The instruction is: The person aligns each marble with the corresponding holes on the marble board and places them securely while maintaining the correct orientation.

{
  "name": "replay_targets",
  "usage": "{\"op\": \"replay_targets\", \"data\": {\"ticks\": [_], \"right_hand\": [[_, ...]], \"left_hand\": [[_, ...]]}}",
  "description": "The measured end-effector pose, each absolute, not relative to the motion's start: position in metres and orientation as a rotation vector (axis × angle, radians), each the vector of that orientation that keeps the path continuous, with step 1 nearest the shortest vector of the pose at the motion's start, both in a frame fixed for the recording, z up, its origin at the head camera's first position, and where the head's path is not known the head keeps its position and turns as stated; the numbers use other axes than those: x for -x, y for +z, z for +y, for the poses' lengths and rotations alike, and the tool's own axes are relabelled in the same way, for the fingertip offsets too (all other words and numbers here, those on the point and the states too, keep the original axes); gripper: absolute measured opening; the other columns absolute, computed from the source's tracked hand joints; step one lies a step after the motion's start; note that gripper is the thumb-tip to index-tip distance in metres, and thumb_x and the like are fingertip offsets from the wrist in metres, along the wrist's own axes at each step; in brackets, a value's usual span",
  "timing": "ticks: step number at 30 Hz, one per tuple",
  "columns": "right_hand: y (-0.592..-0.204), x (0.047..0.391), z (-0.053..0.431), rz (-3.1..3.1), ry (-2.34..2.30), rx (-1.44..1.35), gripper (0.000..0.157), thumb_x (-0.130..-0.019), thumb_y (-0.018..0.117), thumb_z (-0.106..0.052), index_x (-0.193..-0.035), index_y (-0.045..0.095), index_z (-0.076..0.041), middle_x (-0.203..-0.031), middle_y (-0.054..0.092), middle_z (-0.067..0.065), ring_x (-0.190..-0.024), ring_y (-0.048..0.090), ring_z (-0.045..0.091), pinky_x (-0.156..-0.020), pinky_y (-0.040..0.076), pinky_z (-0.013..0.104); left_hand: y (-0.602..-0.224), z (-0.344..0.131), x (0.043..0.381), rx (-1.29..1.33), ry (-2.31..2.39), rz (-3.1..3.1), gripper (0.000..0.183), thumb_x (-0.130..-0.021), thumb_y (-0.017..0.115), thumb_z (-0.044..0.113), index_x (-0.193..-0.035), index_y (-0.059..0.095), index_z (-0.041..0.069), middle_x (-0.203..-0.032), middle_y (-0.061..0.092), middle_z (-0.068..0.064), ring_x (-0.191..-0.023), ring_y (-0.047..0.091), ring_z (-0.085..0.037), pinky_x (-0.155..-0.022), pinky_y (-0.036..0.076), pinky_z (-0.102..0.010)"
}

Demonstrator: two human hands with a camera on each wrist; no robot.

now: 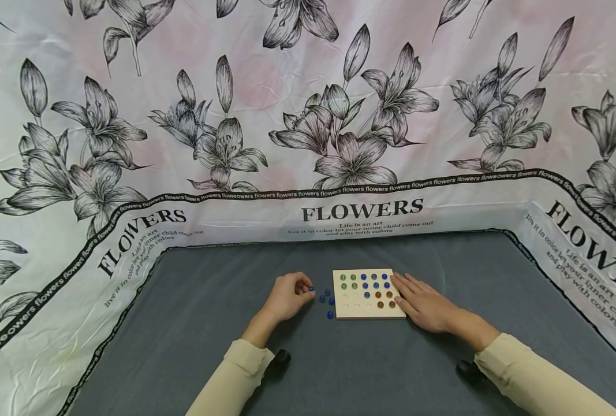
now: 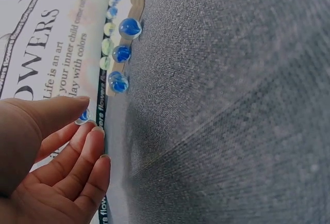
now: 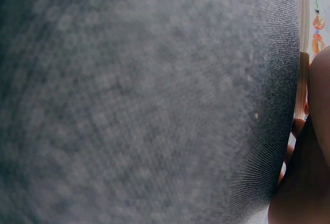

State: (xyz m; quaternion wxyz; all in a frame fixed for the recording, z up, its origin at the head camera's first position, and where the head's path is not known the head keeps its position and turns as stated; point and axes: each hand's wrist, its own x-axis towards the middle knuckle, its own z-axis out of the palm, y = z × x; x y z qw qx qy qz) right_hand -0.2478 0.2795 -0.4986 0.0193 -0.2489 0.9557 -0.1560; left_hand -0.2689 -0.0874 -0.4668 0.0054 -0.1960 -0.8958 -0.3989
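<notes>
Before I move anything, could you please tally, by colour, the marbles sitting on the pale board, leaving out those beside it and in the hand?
Green marbles: 4
Blue marbles: 7
Orange-brown marbles: 4
Total visible on the board: 15
</notes>
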Motion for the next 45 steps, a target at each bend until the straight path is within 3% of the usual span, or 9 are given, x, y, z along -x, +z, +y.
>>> {"op": "replay_targets", "data": {"ticks": [45], "right_hand": [[-0.498, 0.245, 0.28, 2.995, -0.517, 0.821, 0.063, -0.112, 0.035, -0.042, -0.16, 0.029, -0.003, -0.165, 0.028, 0.02, -0.151, 0.024, 0.046, -0.117, 0.022, 0.061]], "left_hand": [[-0.452, -0.034, 0.26, 0.794, -1.291, -2.788, 0.01, -0.093, 0.075, 0.008, -0.101, 0.072, 0.003, -0.085, 0.064, 0.001, -0.075, 0.058, -0.009, -0.069, 0.049, -0.025]]}}
